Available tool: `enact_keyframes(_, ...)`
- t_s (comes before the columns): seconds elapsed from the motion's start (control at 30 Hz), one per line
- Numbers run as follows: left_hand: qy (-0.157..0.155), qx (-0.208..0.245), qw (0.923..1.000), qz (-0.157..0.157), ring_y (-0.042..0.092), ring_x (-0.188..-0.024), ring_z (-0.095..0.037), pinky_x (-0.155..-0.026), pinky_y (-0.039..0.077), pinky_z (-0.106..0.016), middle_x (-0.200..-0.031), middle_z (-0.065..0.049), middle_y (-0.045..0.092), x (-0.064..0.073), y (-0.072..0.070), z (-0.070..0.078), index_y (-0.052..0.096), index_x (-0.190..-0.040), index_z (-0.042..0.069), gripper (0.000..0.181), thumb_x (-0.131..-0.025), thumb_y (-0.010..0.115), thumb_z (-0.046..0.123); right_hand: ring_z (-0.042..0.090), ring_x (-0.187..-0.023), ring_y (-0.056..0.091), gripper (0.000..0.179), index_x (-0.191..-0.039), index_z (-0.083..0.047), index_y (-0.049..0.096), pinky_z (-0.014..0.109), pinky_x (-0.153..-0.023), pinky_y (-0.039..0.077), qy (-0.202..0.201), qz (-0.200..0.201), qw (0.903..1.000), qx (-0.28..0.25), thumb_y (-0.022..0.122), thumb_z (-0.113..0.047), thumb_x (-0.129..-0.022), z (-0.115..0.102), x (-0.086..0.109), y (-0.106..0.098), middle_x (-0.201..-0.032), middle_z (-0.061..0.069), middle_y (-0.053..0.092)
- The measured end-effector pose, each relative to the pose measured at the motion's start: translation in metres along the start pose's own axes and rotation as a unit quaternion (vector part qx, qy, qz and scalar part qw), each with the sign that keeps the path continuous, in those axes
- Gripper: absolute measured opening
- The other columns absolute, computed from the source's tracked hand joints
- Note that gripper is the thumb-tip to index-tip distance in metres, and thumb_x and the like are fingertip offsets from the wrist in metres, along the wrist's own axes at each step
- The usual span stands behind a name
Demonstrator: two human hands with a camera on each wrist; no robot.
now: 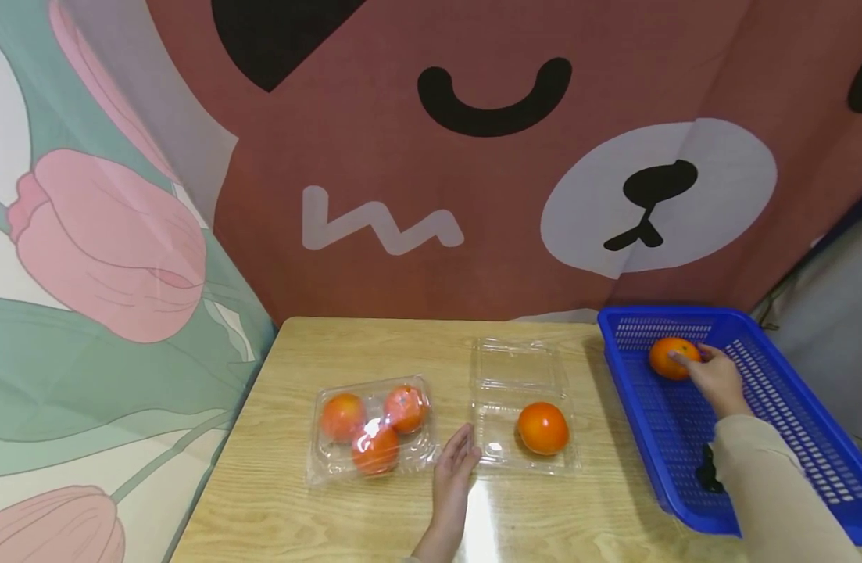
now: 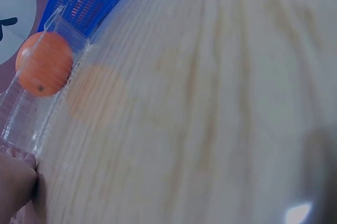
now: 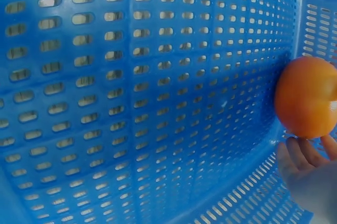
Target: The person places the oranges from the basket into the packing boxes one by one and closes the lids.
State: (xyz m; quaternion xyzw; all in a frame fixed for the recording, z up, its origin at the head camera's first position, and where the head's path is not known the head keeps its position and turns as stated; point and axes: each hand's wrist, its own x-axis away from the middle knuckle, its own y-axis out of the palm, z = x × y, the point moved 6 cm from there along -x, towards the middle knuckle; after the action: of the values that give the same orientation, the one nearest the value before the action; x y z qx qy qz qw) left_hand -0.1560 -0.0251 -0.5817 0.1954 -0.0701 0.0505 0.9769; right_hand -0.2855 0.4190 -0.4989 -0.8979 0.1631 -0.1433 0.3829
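Note:
At the far end of the blue plastic basket, my right hand holds an orange, thumb on its near side. In the right wrist view the fingers lie against the lower side of that orange. My left hand has its fingers extended at the left edge of an open clear plastic box. One orange sits in the right part of this box, whose lid lies folded back. In the left wrist view the left hand is at the box's near end, partly cut off.
Left of my left hand stands a closed clear box with three oranges under its lid. A small black object lies in the basket near my right forearm. The wooden table meets a printed cloth backdrop at its back edge.

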Motion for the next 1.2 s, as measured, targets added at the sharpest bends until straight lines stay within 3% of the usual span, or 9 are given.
enact_keyframes(0.27,-0.003,-0.004,1.0,-0.001,0.039,-0.139,-0.035,-0.108,0.036,-0.031,-0.148,-0.019,0.046,0.001,0.0,0.001,0.048,-0.142,-0.004,0.051,-0.096,0.063,0.013,0.058,-0.132,0.028,0.086,-0.144,0.023,0.015,0.06,-0.111,0.023,0.029,-0.027,0.9992,-0.001,0.053,-0.038,-0.097,0.006,-0.002,0.008,-0.143,0.047,0.024)
enact_keyframes(0.47,0.001,-0.009,1.0,0.002,0.04,-0.138,-0.035,-0.107,0.037,-0.028,-0.147,-0.019,0.047,0.0,-0.001,0.001,0.049,-0.141,-0.004,0.05,-0.096,0.063,0.012,0.059,-0.13,0.03,0.087,-0.143,0.024,0.015,0.061,-0.109,0.025,0.025,-0.02,0.9992,-0.021,0.053,-0.039,-0.097,0.009,-0.002,0.012,-0.141,0.048,0.026)
enact_keyframes(0.73,0.005,-0.01,0.9999,-0.004,0.039,-0.139,-0.035,-0.107,0.037,-0.028,-0.147,-0.019,0.047,0.0,-0.001,0.0,0.049,-0.141,-0.004,0.049,-0.096,0.063,0.013,0.058,-0.129,0.031,0.088,-0.144,0.022,0.019,0.061,-0.109,0.026,0.032,-0.014,0.9994,-0.006,0.053,-0.043,-0.096,0.008,0.001,0.01,-0.141,0.047,0.028)
enact_keyframes(0.93,0.001,-0.019,0.9998,-0.001,0.04,-0.138,-0.034,-0.107,0.038,-0.028,-0.147,-0.016,0.048,-0.002,-0.003,-0.003,0.05,-0.141,-0.001,0.047,-0.097,0.062,0.013,0.059,-0.125,0.034,0.085,-0.14,0.025,0.022,0.062,-0.106,0.029,0.003,-0.023,0.9997,-0.001,0.054,-0.04,-0.096,-0.001,0.006,-0.001,-0.138,0.048,0.03)
enact_keyframes(1.2,0.007,-0.011,0.9999,-0.004,0.04,-0.138,-0.035,-0.108,0.036,-0.03,-0.147,-0.019,0.047,0.0,-0.001,0.0,0.049,-0.14,-0.004,0.049,-0.096,0.062,0.011,0.061,-0.114,0.04,0.087,-0.132,0.033,0.025,0.065,-0.098,0.035,-0.043,-0.074,0.9944,0.063,0.052,-0.042,-0.098,-0.011,0.012,-0.017,-0.127,0.051,0.034)
